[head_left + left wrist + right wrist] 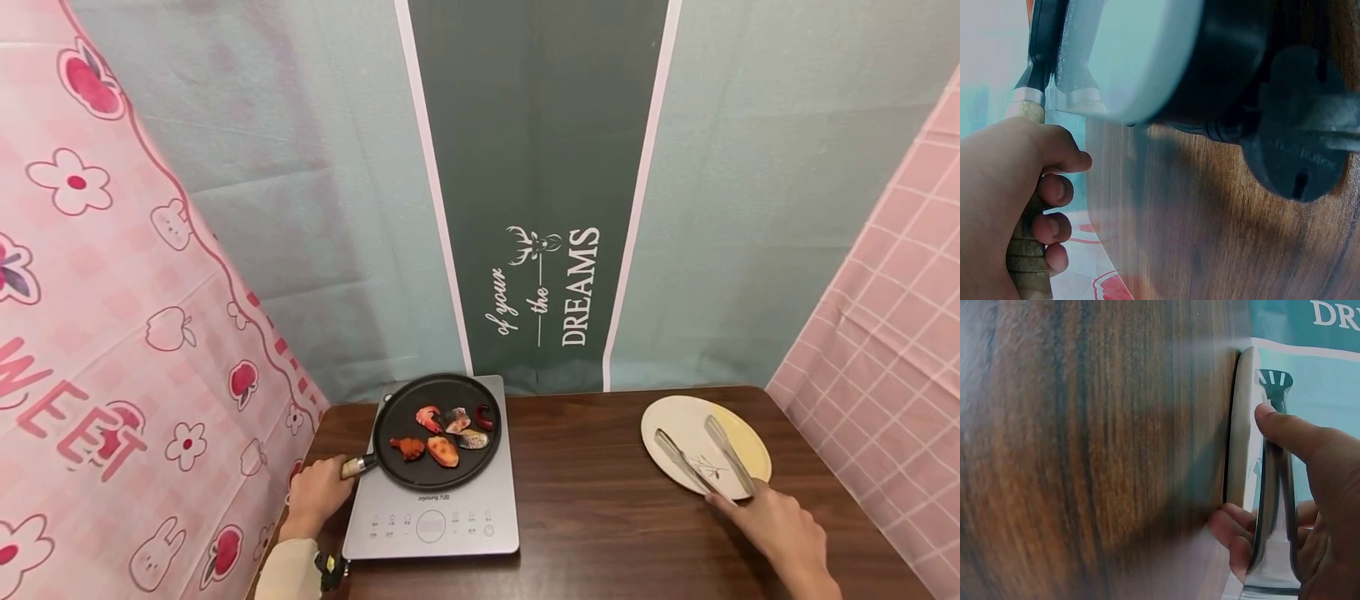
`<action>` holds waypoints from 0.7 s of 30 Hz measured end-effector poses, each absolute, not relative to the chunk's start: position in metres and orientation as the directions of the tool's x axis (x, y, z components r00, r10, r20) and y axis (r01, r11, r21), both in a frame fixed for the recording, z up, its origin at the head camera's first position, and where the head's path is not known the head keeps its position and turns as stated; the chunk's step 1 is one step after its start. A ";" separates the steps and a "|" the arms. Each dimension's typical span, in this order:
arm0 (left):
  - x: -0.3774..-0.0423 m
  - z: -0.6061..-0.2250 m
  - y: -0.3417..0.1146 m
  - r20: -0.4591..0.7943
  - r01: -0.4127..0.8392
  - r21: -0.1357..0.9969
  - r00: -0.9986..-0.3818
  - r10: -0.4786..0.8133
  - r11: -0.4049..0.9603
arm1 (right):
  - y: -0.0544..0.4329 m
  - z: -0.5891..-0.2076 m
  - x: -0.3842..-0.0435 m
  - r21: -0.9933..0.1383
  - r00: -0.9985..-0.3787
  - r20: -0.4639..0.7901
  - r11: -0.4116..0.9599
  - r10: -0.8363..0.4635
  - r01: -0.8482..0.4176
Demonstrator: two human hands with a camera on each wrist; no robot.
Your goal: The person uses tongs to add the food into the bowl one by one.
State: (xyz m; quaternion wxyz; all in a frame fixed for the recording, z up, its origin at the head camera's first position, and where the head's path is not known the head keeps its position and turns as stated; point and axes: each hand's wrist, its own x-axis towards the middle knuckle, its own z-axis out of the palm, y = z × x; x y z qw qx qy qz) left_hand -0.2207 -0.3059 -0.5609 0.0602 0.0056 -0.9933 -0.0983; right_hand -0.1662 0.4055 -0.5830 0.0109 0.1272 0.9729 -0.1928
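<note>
My left hand point(318, 493) grips the wooden handle point(1029, 255) of a flat black frying pan point(401, 414), fingers wrapped round it. The pan stands on a silver induction cooker point(386, 500). In it lie a shrimp point(429, 418), a dark red curved piece point(484, 417), a reddish-brown piece point(407, 448), a browned golden piece point(442, 452) and two grey-skinned pieces point(472, 439). On the right, my right hand point(783, 529) holds metal tongs point(729, 450), their arms spread with nothing between the tips. The tongs reach over an oval cream-and-yellow plate point(671, 417).
Both cooker and plate stand on a brown wooden table point(577, 483). A grey-green curtain point(540, 167) hangs behind its back edge, with pink printed cloths at the left point(112, 275) and right point(892, 267). A black plug point(1297, 131) shows beside the cooker in the left wrist view.
</note>
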 end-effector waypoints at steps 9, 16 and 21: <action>-0.221 -0.560 -0.305 0.118 0.000 0.195 -0.993 -0.024 0.981 | 0.404 -0.589 -0.167 -0.341 -0.966 -0.084 0.904 0.246 0.260; -0.221 -0.560 -0.305 0.127 0.006 0.194 -0.992 -0.019 0.981 | 0.404 -0.595 -0.167 -0.323 -0.966 -0.032 0.912 0.255 0.251; -0.220 -0.560 -0.305 0.130 0.010 0.194 -0.991 -0.015 0.981 | 0.405 -0.597 -0.168 -0.321 -0.969 -0.033 0.916 0.244 0.241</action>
